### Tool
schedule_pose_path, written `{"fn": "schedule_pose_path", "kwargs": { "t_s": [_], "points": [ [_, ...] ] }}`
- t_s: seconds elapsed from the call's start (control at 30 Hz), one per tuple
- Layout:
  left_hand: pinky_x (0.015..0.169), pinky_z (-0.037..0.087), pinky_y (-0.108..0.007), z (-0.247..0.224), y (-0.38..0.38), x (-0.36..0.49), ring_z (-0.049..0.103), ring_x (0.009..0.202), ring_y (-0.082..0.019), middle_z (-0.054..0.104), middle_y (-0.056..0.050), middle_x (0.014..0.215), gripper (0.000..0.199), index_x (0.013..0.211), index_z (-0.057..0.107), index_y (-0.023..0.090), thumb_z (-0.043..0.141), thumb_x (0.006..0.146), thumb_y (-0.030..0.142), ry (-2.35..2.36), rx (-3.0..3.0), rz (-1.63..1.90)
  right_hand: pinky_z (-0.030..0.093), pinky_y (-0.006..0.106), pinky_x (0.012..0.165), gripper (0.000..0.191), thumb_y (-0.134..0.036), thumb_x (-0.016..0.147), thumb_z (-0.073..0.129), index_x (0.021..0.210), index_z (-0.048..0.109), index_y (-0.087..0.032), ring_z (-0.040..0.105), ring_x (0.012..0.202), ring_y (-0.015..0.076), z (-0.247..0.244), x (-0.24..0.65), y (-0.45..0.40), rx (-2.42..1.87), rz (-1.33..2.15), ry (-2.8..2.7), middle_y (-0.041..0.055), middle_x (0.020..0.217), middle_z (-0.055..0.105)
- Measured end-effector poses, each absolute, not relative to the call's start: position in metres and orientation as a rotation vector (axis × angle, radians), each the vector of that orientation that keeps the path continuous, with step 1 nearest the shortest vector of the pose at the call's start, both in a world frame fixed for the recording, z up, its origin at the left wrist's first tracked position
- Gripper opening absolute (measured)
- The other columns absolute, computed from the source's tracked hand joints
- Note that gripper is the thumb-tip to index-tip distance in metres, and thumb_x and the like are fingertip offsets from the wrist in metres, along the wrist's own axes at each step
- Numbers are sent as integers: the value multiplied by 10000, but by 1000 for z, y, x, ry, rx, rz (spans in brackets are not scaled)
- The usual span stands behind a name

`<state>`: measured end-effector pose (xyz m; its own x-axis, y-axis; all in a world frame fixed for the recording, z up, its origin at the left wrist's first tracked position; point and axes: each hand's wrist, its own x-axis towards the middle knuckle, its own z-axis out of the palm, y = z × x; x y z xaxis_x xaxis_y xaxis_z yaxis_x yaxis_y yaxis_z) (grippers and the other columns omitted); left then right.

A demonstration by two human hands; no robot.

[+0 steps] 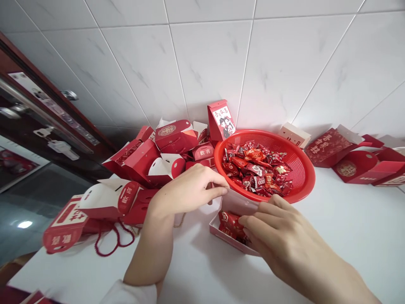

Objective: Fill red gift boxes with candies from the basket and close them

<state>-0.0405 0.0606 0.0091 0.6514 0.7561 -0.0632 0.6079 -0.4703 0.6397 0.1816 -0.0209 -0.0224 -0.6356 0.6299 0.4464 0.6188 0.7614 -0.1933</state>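
- Red-wrapped candies point(228, 221) are sitting in the open box point(228, 240), right there on the white surface point(186, 270), just before the red basket point(305, 166).
- Left hand point(190, 188) is angling rightward from a bent wrist, thumb and fingertips pinching the box's raised flap point(236, 200).
- Right hand point(281, 232) is resting palm-down, curled fingers touching the candies; whether it's gripping one, I can't tell.

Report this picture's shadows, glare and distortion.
Head view: a soft shadow lies on the white table below the open box; a bright glare spot shows at lower left; grout lines on the tiled wall splay outward, likely wide-angle distortion.
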Motion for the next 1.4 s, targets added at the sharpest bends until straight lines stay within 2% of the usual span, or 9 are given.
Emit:
{"fn": "schedule_pose_path", "kwargs": {
  "t_s": [0.13, 0.3, 0.4, 0.53, 0.7, 0.9, 1.03, 1.17, 1.4],
  "points": [
    [613, 410, -238, 10, 60, -40, 601, 571, -106, 672, 30, 624, 250, 774, 737, 172, 567, 952, 214, 1057, 2238, 283, 283, 307, 696, 413, -17, 991, 391, 619, 440, -189, 337, 507, 120, -25, 178, -21, -1020, 49, -2451, -39, 526, 478],
    [592, 370, -242, 12, 62, -40, 525, 531, -92, 609, 40, 568, 293, 665, 666, 161, 564, 936, 205, 1078, 2256, 251, 385, 346, 846, 407, 17, 970, 312, 763, 592, -194, 517, 570, 134, -17, 185, -17, -1023, 293, -2530, 0, 668, 644],
    [587, 358, -245, 12, 63, -40, 515, 532, -93, 609, 40, 577, 270, 679, 665, 163, 562, 926, 201, 1065, 2257, 220, 450, 335, 791, 339, -67, 1008, 383, 947, 684, -213, 605, 630, 158, -9, 200, -12, -964, 350, -2518, 23, 734, 702],
    [601, 367, -242, 10, 67, -40, 527, 566, -101, 622, 34, 610, 253, 700, 670, 163, 553, 921, 200, 1091, 2234, 237, 527, 323, 737, 214, -211, 1027, 510, 1124, 701, -211, 701, 787, 196, -2, 226, -3, -935, 246, -2435, 65, 905, 773],
    [565, 334, -244, 8, 72, -43, 424, 545, -95, 542, 42, 594, 266, 685, 662, 166, 550, 916, 235, 1113, 2252, 251, 581, 324, 787, 188, -277, 1022, 567, 1124, 716, -225, 734, 940, 214, -5, 246, 5, -959, 200, -2474, 76, 1089, 774],
    [562, 354, -239, 9, 72, -47, 471, 567, -106, 612, 19, 636, 255, 772, 723, 162, 550, 924, 273, 1057, 2273, 248, 603, 315, 717, 168, -331, 977, 635, 1089, 724, -243, 738, 896, 216, -7, 254, 6, -1059, 385, -2552, 73, 1095, 755],
    [615, 402, -243, 11, 68, -48, 594, 635, -126, 724, -9, 744, 228, 839, 756, 156, 565, 929, 243, 994, 2290, 237, 607, 319, 732, 250, -423, 920, 716, 1102, 729, -253, 737, 889, 222, -8, 258, 1, -1113, 487, -2597, 68, 1089, 750],
    [674, 441, -240, 15, 62, -50, 668, 715, -139, 774, -23, 834, 203, 878, 762, 163, 575, 938, 216, 852, 2333, 203, 613, 354, 748, 457, -560, 828, 776, 1154, 732, -244, 746, 937, 267, -11, 259, -9, -1110, 498, -2643, 94, 1147, 752],
    [692, 473, -243, 23, 43, -53, 703, 751, -153, 781, -33, 878, 198, 945, 752, 163, 555, 951, 178, 727, 2393, 114, 631, 417, 778, 613, -436, 687, 916, 1215, 688, -222, 755, 1000, 329, -22, 252, -37, -1123, 208, -2688, 145, 1269, 734]
  ]
}}
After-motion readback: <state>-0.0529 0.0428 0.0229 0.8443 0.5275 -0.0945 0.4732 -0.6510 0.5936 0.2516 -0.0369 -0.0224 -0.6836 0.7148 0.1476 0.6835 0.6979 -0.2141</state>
